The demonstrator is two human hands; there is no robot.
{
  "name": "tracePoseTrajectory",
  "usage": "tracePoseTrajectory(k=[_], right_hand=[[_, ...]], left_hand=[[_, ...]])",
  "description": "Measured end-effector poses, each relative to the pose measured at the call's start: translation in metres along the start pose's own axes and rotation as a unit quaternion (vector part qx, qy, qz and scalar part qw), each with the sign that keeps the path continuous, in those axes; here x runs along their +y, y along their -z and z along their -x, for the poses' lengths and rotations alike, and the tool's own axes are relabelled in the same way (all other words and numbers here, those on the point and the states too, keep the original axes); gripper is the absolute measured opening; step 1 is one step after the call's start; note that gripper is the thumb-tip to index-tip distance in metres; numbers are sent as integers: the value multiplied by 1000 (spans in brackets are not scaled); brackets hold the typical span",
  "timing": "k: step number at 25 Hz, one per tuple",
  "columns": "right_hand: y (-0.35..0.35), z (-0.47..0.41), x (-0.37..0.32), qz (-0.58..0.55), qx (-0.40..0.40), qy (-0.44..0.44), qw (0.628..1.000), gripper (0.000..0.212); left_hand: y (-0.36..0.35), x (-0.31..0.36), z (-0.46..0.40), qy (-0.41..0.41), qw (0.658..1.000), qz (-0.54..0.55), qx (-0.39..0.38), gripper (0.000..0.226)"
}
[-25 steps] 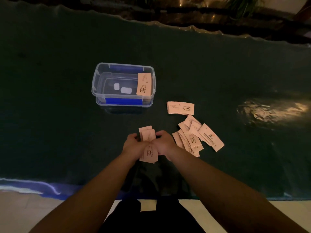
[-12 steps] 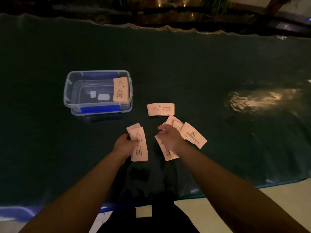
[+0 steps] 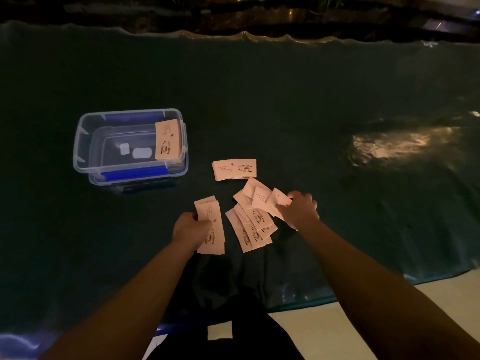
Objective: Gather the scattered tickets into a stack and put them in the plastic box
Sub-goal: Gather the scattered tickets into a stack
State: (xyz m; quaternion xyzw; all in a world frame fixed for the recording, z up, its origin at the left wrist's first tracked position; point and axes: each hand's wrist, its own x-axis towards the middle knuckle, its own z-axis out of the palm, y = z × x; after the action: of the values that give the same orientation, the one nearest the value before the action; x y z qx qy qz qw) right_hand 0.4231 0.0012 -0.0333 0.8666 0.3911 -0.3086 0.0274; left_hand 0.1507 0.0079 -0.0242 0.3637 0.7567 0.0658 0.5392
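Observation:
My left hand [image 3: 189, 228] holds a small stack of pale pink tickets [image 3: 211, 227] printed with a coffee-cup logo. To its right, several loose tickets [image 3: 253, 222] lie fanned and overlapping on the dark green cloth. My right hand [image 3: 300, 210] rests on the right end of that pile, fingers pinching one ticket [image 3: 279, 200]. A neat little stack of tickets [image 3: 235, 169] lies just beyond the pile. The clear plastic box [image 3: 85, 141] with blue clips stands at the left, and one ticket [image 3: 167, 140] leans against its right inner wall.
The dark green cloth [image 3: 285, 100] covers the whole table, with a wrinkled far edge and a bright light reflection [image 3: 400, 144] at the right. The near table edge [image 3: 311, 300] runs below my arms, with pale floor beyond it.
My hands have parted. The left one kept the gathered stack, and the right one moved right across the loose pile to its far end and took hold of a ticket.

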Motion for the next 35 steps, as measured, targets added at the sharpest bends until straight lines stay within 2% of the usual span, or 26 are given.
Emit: tracePoseTrajectory(k=[4, 12, 16, 19, 22, 27, 30, 32, 35], right_hand=[[-5, 6, -6, -34, -22, 24, 999, 64], [-21, 19, -15, -65, -44, 36, 996, 58], [-31, 27, -26, -69, -82, 65, 992, 47], [-40, 35, -31, -66, -75, 93, 991, 32], [-37, 41, -37, -111, -85, 64, 988, 26], [-32, 46, -40, -185, -115, 58, 974, 53], [-32, 47, -38, -152, -124, 70, 978, 69], [-33, 48, -40, -155, -123, 68, 978, 63], [-39, 52, -43, -193, -143, 65, 969, 46]], left_hand=[[-4, 8, 2, 31, 996, 70, -41, 44], [-14, 16, 13, 86, 954, 252, -140, 27], [-20, 20, 14, 95, 937, 290, -166, 24], [-28, 24, 16, 87, 942, 280, -164, 28], [-37, 22, 14, 55, 961, 231, -139, 34], [-47, 17, 10, 2, 994, 106, -35, 46], [-45, 18, 14, 20, 999, 49, 14, 79], [-45, 18, 14, 37, 997, 65, 22, 90], [-47, 22, 15, 63, 993, 100, -11, 72]])
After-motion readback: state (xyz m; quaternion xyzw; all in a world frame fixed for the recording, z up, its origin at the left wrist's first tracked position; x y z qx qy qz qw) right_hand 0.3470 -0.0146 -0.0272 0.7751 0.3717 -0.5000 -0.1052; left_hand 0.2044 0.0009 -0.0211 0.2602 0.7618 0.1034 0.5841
